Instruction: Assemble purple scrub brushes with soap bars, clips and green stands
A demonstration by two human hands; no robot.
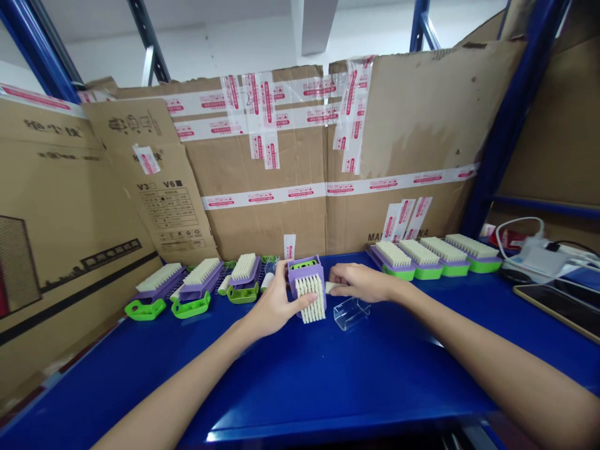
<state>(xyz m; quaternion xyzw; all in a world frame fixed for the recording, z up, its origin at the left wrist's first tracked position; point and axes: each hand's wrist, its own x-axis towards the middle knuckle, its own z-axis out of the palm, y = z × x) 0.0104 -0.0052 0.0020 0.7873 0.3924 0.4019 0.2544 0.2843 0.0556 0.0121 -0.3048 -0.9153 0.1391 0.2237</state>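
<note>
My left hand (281, 300) is closed around a purple brush (307, 267), its thumb against the cream bristles that face me. A green part shows inside the brush's upper end. Close to the brush's right side, my right hand (355, 281) is closed with its fingertips on a small white piece (332, 287), mostly hidden by the fingers. I cannot tell whether that piece touches the brush. Below my right hand a clear plastic cover (350, 314) lies on the blue table (328, 381).
To the left stand three purple brushes (201, 275) with detached green end pieces (191, 306) in front and white rollers beside them. Several brushes with green ends (427, 270) line the back right. A phone (557, 306) and a white charger with cables (534, 255) lie far right. Cardboard walls (262, 225) enclose the back.
</note>
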